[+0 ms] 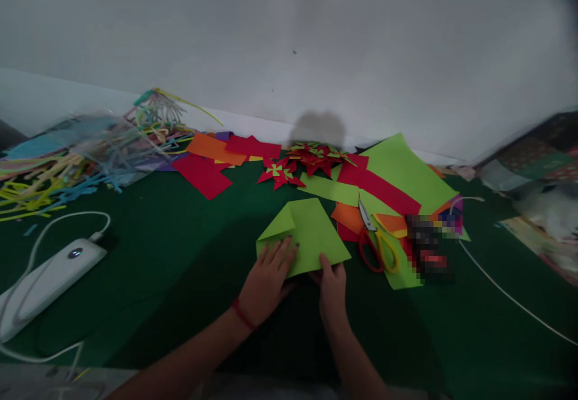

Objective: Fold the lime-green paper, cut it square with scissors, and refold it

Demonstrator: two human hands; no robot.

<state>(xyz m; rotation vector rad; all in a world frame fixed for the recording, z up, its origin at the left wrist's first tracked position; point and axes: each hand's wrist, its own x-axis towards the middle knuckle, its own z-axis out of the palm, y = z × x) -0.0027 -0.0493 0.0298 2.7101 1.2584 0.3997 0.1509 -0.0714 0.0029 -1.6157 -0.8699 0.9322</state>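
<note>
A light green paper sheet (304, 234) is being folded on the dark green table cover (180, 237), near the middle of the scene. One corner has already been turned over, so that a triangular flap lies on the left part of the sheet; the folding is judged to be at an early stage, with further creases left to be made. The left hand (266, 279) is laid flat on the near left edge, fingers spread and pressing rather than gripping. The right hand (332, 285) is set at the near right edge, thumb on top of the paper; whether the edge is pinched cannot be told. Finished red and green paper pinwheels (298, 165) are seen farther back, among loose red, orange and green sheets. Scissors (377, 240) with red and yellow handles lie just right of the sheet, untouched.
</note>
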